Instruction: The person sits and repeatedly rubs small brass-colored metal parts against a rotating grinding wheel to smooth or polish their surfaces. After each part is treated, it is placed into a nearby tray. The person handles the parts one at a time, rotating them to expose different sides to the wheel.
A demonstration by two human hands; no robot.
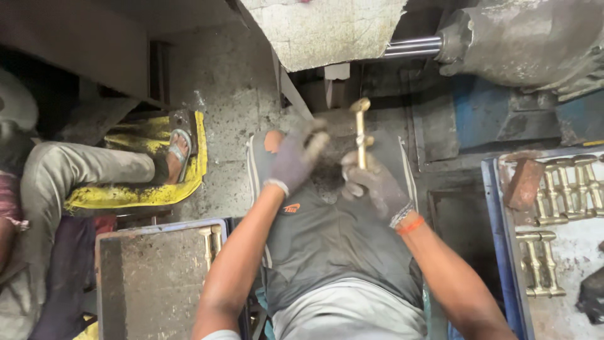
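Your forearms rise from the bottom edge toward the middle, over your grey shirt (pixel 333 239) and the lap beneath it. At about one o'clock from the centre, your right hand (pixel 372 182), in a dirty grey glove with an orange band at the wrist, is closed around the lower end of a brass fitting (pixel 360 132); the fitting stands nearly upright, its top end pointing to twelve o'clock. Your left hand (pixel 297 157), gloved the same way, sits just beside it at about eleven o'clock, fingers curled loosely toward the fitting; you cannot tell whether they touch it or hold anything.

At three o'clock, a blue-rimmed tray (pixel 500 239) carries rows of similar brass fittings (pixel 569 189) and a reddish brick (pixel 523 184) at its upper left corner. At seven o'clock lies a second tray (pixel 151 277) with two brass pieces (pixel 211 245) near its upper right corner. At nine o'clock another person's sandalled foot (pixel 178 151) rests on a yellow cloth (pixel 138 189). A large grey machine housing (pixel 528 38) with a shiny rod fills the two o'clock corner.
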